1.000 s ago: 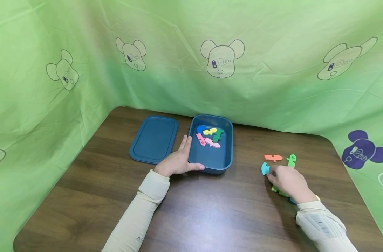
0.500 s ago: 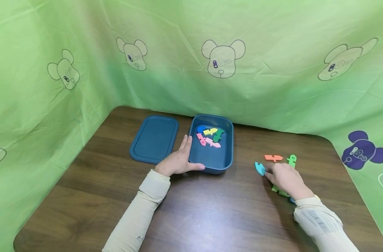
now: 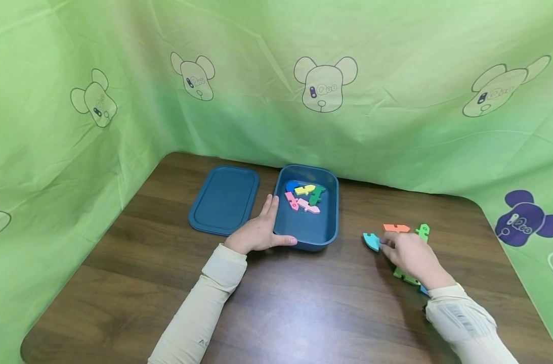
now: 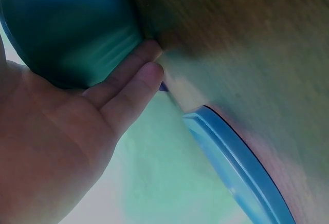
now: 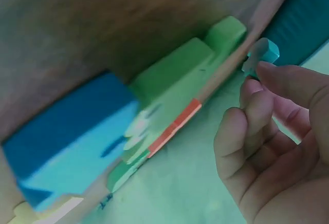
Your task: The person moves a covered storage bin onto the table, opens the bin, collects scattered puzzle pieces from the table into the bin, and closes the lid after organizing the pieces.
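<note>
My right hand [image 3: 413, 257] pinches a turquoise puzzle piece [image 3: 371, 242] between thumb and fingers, just above or on the table; which one I cannot tell. In the right wrist view the turquoise piece [image 5: 270, 52] shows at the fingertips. My left hand [image 3: 256, 233] rests against the near left side of a dark blue box [image 3: 337, 217], its fingers straight along the wall and its thumb across the front. Inside the box lie several puzzle pieces, among them a yellow one [image 3: 304, 189], a dark green one [image 3: 316, 195] and a light pink one [image 3: 308, 206].
The box's flat blue lid [image 3: 224, 199] lies left of the box. Around my right hand are an orange piece [image 3: 396, 228], a light green piece [image 3: 423, 231], green pieces [image 3: 406, 276] and a blue piece [image 5: 72, 136]. A green curtain [image 3: 258, 121] borders the table's far side.
My right hand has shifted slightly left toward the box, carrying the turquoise piece, which has turned and now shows more fully. The left hand stays in place against the box.
</note>
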Available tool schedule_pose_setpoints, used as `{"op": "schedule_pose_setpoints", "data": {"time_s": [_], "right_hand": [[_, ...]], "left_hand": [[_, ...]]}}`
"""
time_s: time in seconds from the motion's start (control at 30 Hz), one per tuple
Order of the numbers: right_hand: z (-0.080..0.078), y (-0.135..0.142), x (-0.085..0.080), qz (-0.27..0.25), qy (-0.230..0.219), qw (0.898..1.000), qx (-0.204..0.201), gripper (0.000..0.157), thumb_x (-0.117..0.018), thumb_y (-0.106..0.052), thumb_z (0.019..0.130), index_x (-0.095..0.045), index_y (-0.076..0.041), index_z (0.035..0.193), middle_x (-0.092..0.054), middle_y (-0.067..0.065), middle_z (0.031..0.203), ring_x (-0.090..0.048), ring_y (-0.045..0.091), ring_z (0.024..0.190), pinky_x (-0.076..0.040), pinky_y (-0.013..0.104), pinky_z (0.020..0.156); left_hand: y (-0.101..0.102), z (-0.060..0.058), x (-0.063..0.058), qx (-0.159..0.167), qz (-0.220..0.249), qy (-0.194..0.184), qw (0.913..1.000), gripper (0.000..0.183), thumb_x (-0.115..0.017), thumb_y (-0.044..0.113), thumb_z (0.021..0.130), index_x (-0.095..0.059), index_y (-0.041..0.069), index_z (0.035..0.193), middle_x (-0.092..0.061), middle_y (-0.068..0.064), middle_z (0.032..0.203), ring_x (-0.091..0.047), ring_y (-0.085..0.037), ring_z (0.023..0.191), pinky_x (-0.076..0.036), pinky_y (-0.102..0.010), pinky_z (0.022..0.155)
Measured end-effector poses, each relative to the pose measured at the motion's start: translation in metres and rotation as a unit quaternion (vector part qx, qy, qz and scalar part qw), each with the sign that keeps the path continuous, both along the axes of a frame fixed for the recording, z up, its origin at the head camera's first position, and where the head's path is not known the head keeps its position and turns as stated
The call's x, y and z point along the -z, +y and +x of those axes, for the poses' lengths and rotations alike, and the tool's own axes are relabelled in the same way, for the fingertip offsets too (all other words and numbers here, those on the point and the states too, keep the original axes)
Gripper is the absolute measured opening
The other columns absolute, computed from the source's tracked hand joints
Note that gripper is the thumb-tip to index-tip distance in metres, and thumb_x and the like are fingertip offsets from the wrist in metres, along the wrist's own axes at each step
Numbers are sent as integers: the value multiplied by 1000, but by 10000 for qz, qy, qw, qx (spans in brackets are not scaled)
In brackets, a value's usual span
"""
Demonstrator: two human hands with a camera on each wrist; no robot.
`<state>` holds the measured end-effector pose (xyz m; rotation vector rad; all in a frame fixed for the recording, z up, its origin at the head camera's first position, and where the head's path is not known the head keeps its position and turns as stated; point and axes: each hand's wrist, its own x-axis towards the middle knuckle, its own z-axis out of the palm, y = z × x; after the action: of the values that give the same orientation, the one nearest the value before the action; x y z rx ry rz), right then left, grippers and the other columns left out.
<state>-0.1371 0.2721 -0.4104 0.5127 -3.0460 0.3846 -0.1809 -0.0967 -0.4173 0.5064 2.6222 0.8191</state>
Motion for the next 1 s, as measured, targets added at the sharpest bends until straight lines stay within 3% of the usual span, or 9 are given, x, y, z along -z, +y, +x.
{"op": "schedule_pose_setpoints", "data": {"time_s": [0.2, 0.33, 0.57, 1.0], "right_hand": [[-3, -4, -2, -339, 687, 9968, -232, 10, -70, -6, 80, -66, -14, 82, -56, -11, 66, -52, 10, 60, -42, 33, 54], [-5, -9, -5, -528, 997, 9931, -315, 12, -70, -5, 79, -66, -16, 82, -56, -12, 66, -52, 8, 60, -42, 32, 53], [-7, -21, -14, -651, 1120, 9908, -387, 8, -69, -8, 82, -66, -14, 83, -56, -13, 65, -50, 6, 58, -41, 30, 53], [-9, -48, -26, -943, 1384, 9835, -678, 18, -73, -5, 79, -66, -20, 83, -53, -17, 66, -47, 4, 58, -40, 28, 53]], "left_hand": [[-1, 0, 0, -15, 26, 20, 10000, 120, -60, 73, 73, 13, 19, 151, 18, -2, 156, -62, -24, 94, -48, -33, 76], [-1, 0, 0, -22, 31, -6, 10000, 120, -60, 73, 73, 14, 20, 151, 18, -2, 156, -62, -22, 89, -48, -31, 72], [-1, 0, 0, 0, 50, 27, 10000, 119, -61, 72, 74, 12, 18, 151, 17, -3, 156, -62, -21, 84, -48, -30, 69], [-1, 0, -1, 10, 66, 5, 10000, 119, -62, 71, 74, 13, 18, 151, 18, -1, 155, -62, -22, 84, -48, -31, 71]]}}
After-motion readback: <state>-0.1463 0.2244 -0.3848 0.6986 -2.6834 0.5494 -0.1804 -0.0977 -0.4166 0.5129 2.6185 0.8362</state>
